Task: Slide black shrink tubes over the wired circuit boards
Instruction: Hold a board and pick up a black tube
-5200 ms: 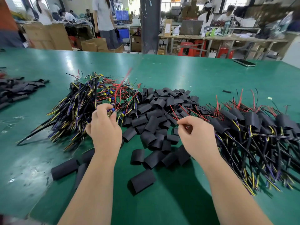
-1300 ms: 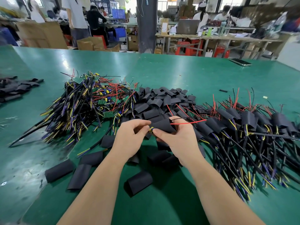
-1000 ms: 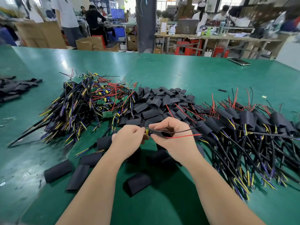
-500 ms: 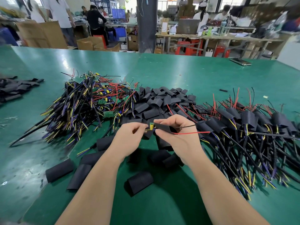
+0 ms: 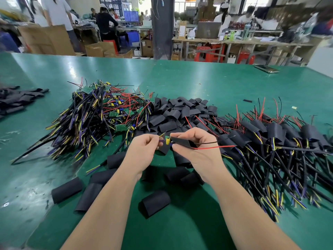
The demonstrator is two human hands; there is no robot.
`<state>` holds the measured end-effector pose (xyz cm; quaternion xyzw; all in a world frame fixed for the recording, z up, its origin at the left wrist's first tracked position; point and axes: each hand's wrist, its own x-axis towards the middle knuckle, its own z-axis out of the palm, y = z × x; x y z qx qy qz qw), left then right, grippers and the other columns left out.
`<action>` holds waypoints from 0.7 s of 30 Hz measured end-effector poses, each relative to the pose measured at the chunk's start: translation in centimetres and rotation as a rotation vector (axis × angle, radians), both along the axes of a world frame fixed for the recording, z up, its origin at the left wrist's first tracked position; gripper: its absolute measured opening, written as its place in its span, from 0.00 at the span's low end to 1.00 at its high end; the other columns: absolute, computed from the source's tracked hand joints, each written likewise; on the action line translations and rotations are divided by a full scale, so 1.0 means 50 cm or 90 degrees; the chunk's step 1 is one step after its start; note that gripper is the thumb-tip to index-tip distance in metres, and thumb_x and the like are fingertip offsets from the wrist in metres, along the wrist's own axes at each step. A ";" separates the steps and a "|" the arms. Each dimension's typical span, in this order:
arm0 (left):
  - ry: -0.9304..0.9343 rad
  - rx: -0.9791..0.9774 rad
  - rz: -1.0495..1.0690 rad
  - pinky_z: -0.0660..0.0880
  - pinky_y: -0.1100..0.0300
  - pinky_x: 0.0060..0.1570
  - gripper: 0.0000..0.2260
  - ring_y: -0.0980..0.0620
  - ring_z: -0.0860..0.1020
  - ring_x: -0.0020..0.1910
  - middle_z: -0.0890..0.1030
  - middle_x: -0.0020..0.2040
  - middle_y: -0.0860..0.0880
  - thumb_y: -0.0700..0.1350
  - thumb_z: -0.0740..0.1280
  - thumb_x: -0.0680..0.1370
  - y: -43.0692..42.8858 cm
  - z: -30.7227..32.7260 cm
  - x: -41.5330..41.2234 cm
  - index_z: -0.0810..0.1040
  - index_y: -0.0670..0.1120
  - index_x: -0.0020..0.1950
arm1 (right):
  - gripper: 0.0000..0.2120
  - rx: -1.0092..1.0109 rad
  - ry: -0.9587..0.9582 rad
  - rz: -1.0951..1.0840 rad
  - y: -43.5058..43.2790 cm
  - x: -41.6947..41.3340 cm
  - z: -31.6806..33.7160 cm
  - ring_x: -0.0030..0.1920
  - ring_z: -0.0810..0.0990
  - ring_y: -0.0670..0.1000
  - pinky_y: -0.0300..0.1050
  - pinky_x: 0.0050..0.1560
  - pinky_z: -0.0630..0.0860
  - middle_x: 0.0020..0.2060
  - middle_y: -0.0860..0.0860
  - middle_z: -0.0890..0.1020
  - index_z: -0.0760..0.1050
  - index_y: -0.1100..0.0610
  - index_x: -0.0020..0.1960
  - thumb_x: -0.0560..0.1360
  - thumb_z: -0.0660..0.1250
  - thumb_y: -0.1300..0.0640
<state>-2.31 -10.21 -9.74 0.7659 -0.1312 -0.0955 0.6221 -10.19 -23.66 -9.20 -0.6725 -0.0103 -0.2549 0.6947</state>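
A loose sleeve (image 5: 155, 202) lies nearest me on the green table (image 5: 198, 82). Just beyond it my left hand (image 5: 142, 150) pinches the wires of a small board (image 5: 168, 140). My right hand (image 5: 194, 150) grips a black tube (image 5: 182, 142) half over that board, with a red wire (image 5: 216, 147) trailing right. Farther off lie bare boards (image 5: 100, 114) left, spare tubes (image 5: 176, 112) in the middle and covered boards (image 5: 270, 138) right.

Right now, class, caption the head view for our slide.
Right hand grips a black shrink tube; left hand pinches the wired circuit board entering it, above a green table.
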 end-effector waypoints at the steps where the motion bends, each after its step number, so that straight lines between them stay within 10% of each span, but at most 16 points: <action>1: -0.008 -0.032 0.008 0.73 0.67 0.42 0.12 0.55 0.76 0.38 0.82 0.36 0.53 0.41 0.61 0.82 -0.001 -0.001 0.000 0.80 0.47 0.42 | 0.20 0.021 0.010 -0.003 0.003 0.002 0.001 0.43 0.84 0.48 0.37 0.45 0.78 0.41 0.51 0.86 0.79 0.51 0.35 0.67 0.70 0.77; 9: -0.297 -0.039 -0.041 0.71 0.72 0.36 0.12 0.63 0.78 0.36 0.83 0.38 0.61 0.39 0.69 0.76 0.003 -0.003 -0.003 0.82 0.58 0.45 | 0.07 0.509 0.126 0.015 -0.013 0.005 0.015 0.37 0.85 0.53 0.40 0.36 0.80 0.38 0.58 0.85 0.74 0.63 0.46 0.72 0.67 0.72; 21: -0.397 0.023 -0.015 0.78 0.60 0.42 0.08 0.59 0.81 0.41 0.84 0.40 0.59 0.39 0.74 0.72 0.003 -0.006 -0.021 0.86 0.52 0.45 | 0.15 0.276 0.165 -0.158 -0.029 0.009 0.003 0.29 0.67 0.47 0.40 0.32 0.66 0.26 0.48 0.70 0.69 0.54 0.33 0.73 0.72 0.60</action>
